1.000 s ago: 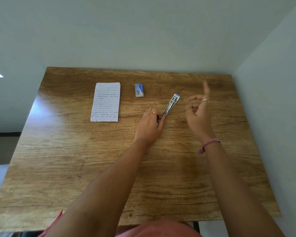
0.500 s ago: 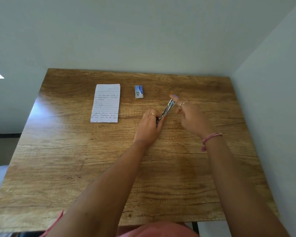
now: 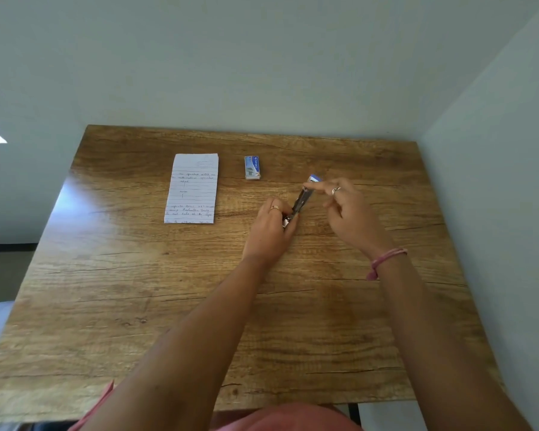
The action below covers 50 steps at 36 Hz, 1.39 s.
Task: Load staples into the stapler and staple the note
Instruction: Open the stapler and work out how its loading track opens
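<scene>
A small metal stapler (image 3: 302,200) with a blue tip lies slanted on the wooden table (image 3: 137,306). My left hand (image 3: 271,231) grips its near end. My right hand (image 3: 346,209) reaches over its far end, the fingertips touching the top near the blue tip. A lined handwritten note (image 3: 193,188) lies flat to the left. A small blue staple box (image 3: 252,167) sits between the note and the stapler, behind my left hand. Whether the stapler's magazine holds staples is hidden.
The table stands in a corner, with a pale wall behind it and another wall (image 3: 495,181) close along its right edge. A pink band (image 3: 386,259) circles my right wrist. The table's near edge lies just ahead of my body.
My right hand, raised with a finger up a second ago, has come down and left onto the stapler's far end. My left hand kept its hold on the near end.
</scene>
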Each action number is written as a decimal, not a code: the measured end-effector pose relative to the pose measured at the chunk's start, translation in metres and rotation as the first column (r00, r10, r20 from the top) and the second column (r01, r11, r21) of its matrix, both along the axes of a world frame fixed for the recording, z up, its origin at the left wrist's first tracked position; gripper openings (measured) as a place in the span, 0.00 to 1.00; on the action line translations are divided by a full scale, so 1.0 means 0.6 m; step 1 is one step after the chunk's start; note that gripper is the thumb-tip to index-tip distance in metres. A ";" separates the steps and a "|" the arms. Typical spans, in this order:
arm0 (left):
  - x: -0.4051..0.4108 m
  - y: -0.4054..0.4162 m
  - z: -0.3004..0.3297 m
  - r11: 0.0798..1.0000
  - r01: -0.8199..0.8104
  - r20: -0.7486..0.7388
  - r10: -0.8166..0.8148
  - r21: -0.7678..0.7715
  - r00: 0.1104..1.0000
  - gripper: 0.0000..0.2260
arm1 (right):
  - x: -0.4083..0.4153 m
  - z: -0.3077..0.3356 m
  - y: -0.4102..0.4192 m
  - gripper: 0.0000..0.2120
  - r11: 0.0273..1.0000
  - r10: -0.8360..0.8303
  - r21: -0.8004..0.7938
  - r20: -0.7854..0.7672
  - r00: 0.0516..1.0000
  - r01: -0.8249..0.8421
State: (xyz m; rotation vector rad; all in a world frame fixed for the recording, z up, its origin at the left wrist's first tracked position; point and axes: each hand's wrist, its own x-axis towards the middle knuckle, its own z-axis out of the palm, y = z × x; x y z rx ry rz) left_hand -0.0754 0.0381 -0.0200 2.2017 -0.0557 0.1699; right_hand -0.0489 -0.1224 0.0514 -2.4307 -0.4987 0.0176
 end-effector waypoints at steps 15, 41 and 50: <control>0.000 0.001 0.000 1.000 -0.019 0.006 0.019 -0.023 1.000 0.06 | -0.018 0.023 0.004 0.41 0.971 0.080 -0.237 0.152 0.985 -0.042; 0.000 0.000 0.005 1.000 -0.017 -0.021 0.016 -0.017 1.000 0.07 | -0.009 0.000 -0.003 0.28 0.962 0.034 -0.273 0.027 0.999 -0.026; -0.002 0.000 0.010 1.000 -0.015 -0.001 0.015 0.015 1.000 0.08 | 0.023 -0.009 -0.004 0.32 0.994 -0.096 0.017 -0.301 0.949 0.105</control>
